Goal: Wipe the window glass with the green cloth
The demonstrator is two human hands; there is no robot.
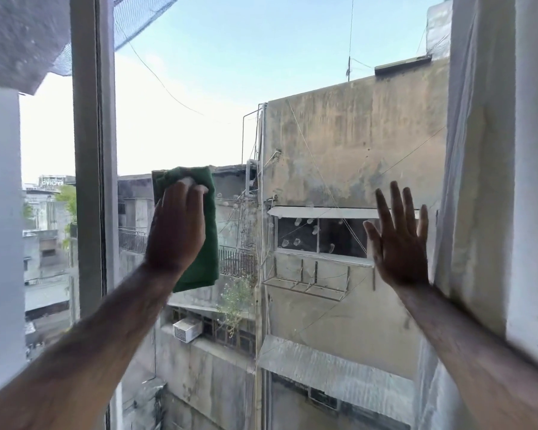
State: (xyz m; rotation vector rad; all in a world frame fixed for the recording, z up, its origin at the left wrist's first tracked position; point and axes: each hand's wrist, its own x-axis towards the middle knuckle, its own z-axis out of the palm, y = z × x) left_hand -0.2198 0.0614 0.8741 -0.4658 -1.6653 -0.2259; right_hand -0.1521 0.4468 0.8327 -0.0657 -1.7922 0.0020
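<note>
A folded green cloth [201, 243] lies flat against the window glass [292, 125], left of the pane's middle. My left hand [176, 228] presses on it, fingers pointing up, covering most of its left half. My right hand [398, 243] rests on the glass at the right side, palm to the pane and fingers spread, holding nothing. Faint smudges and fingerprint marks show on the glass between the two hands.
A grey vertical window frame [94, 156] stands just left of the cloth. A white curtain [479, 150] and white wall [531, 181] border the pane on the right. Beyond the glass are weathered concrete buildings, wires and sky.
</note>
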